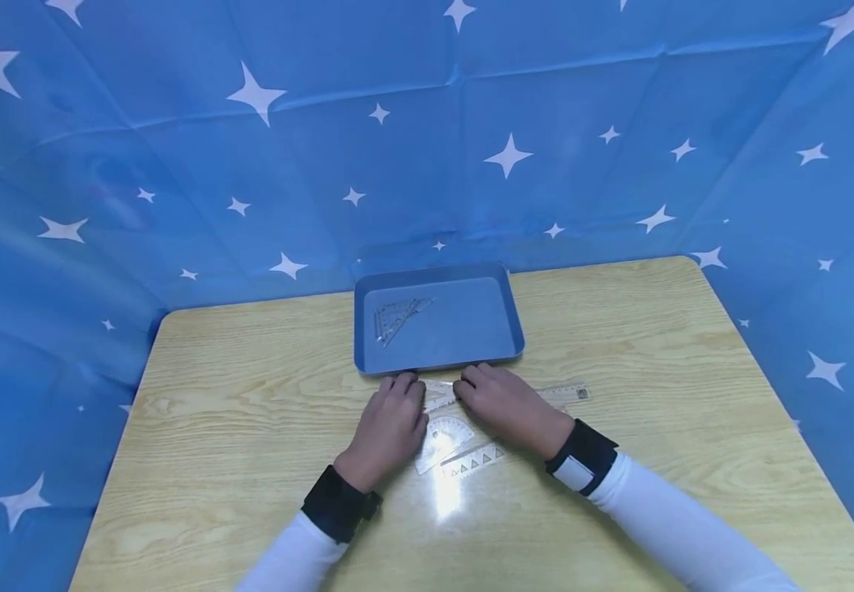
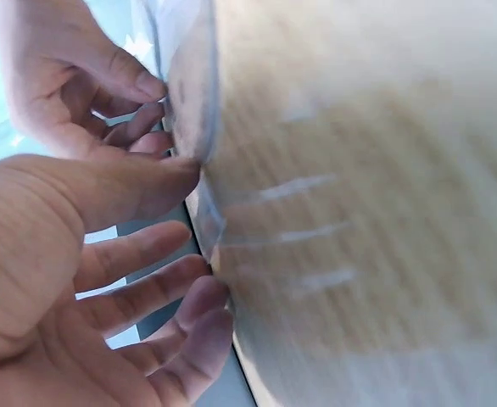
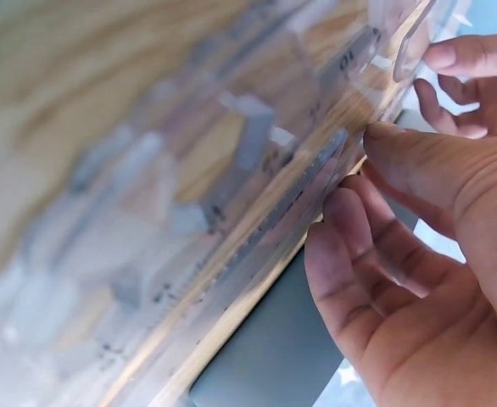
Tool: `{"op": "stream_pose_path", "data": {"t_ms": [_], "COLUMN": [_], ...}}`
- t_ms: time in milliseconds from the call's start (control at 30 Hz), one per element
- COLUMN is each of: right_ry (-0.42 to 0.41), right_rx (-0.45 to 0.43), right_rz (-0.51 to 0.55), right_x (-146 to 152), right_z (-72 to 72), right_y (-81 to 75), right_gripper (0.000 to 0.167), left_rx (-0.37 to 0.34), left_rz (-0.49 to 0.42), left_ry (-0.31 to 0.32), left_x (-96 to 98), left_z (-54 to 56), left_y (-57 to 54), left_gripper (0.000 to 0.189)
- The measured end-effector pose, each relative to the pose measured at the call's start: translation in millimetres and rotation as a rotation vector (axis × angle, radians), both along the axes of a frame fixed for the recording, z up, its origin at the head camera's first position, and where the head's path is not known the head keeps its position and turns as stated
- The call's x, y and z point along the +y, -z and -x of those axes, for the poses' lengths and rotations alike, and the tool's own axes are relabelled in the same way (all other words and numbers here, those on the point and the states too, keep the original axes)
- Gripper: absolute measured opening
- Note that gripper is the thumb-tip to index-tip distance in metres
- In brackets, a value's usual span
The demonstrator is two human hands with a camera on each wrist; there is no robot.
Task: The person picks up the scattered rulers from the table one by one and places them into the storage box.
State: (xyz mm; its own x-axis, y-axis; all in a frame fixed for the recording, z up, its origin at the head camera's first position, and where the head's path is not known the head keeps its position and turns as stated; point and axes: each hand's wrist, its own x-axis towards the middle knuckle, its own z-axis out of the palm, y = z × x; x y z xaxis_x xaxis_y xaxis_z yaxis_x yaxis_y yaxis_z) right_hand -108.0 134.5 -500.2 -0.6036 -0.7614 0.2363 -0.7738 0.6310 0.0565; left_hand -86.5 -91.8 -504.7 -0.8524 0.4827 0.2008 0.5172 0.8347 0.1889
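Both hands meet at the near edge of a blue tray [image 1: 437, 366]. A clear plastic set square [image 1: 437, 396] lies between them. My left hand [image 1: 390, 423] pinches its left side, the thumb [image 2: 159, 182] on the plastic and the other fingers curved toward the tray. My right hand [image 1: 508, 403] has curled fingers [image 3: 342, 271] and thumb at its other end. A clear ruler [image 1: 570, 393] reaches out past the right hand, partly hidden by it. Nearer me lie a clear protractor [image 1: 444, 436] and a ruler with triangular cutouts [image 1: 474, 460].
Inside the tray, toward its left, lies another clear set square [image 1: 400, 316]. The wood-grain table [image 1: 249, 411] spreads to both sides. Behind it hangs a blue cloth [image 1: 427, 164] with white stars, right up against the table's far edge.
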Motion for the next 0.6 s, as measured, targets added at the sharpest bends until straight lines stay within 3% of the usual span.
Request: {"op": "stream_pose_path", "data": {"t_ms": [333,600], "right_ry": [-0.008,-0.03], "right_rx": [-0.036,-0.083], "right_rz": [0.018,0.051], "right_x": [-4,-3], "right_z": [-0.1,1.1], "right_y": [0.0,0.3], "right_gripper": [0.029,0.028], "left_rx": [-0.071,-0.288], "left_rz": [-0.042,-0.152], "left_ry": [0.032,0.04], "left_x": [-0.3,-4.4], "left_z": [2.7,8.6], "left_y": [-3.9,-10.8], "left_gripper": [0.032,0.036]}}
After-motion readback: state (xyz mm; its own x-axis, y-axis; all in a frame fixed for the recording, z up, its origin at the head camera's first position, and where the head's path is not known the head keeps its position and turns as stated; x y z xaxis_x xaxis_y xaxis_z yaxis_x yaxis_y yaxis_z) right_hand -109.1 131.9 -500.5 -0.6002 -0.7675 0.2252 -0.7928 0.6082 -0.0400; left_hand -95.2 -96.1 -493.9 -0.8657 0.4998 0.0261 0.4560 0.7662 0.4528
